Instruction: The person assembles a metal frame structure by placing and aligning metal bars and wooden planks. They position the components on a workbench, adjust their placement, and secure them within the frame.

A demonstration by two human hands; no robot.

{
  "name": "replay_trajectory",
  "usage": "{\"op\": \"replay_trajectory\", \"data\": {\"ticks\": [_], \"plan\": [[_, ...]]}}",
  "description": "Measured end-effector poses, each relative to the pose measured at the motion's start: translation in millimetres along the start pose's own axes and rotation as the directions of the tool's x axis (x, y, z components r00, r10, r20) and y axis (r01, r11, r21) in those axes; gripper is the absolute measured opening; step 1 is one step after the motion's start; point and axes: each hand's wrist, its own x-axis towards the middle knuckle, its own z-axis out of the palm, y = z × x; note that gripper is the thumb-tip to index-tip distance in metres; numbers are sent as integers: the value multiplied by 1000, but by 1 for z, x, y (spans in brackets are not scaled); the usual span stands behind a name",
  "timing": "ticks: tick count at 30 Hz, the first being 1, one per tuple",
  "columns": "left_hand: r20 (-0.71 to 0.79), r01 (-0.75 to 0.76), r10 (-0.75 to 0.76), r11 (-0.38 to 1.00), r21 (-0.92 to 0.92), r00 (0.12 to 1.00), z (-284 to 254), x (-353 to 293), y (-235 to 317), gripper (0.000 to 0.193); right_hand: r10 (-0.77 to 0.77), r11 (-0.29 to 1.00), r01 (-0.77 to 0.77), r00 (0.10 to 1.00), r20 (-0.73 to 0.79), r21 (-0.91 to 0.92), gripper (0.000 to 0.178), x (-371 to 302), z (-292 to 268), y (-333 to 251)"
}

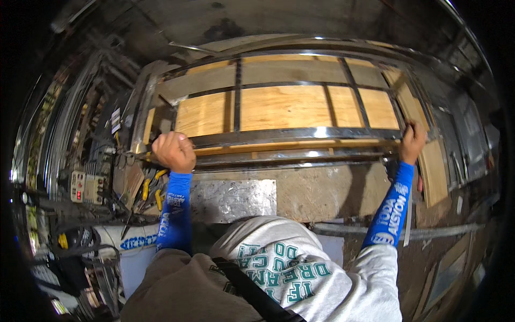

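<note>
A long rectangular frame of shiny metal bars (pixel 322 133) lies across the bench in front of me, with dark crossbars over pale plywood (pixel 284 107). At its near left corner my left hand (pixel 175 152) is closed in a fist around the front bar, with the fingertips hidden. My right hand (pixel 413 141) grips the near right end of the same frame, its fingers curled over the bar. Blue sleeves cover both forearms. Below the front bar runs a strip of wood and a further metal edge.
Yellow-handled pliers (pixel 145 189) and other hand tools lie left of the frame, beside a small control box with a red display (pixel 79 186). A scuffed metal sheet (pixel 233 199) lies on the bench near me. A wooden board (pixel 432 170) stands at the right end.
</note>
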Motion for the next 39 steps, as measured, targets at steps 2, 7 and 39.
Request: {"op": "replay_trajectory", "data": {"ticks": [2,7,39], "plan": [[-23,-3,4,999,36,1000,0,-6,-10,36,42,994,-38,999,-33,106,24,-4,16,12],[-75,-9,8,1000,-24,997,0,-1,-6,26,136,969,-112,986,-97,220,26,-26,27,62],[26,-24,22,998,63,999,21,-39,-53,38,-59,996,34,952,-301,-86,10,-9,36,-5]]}}
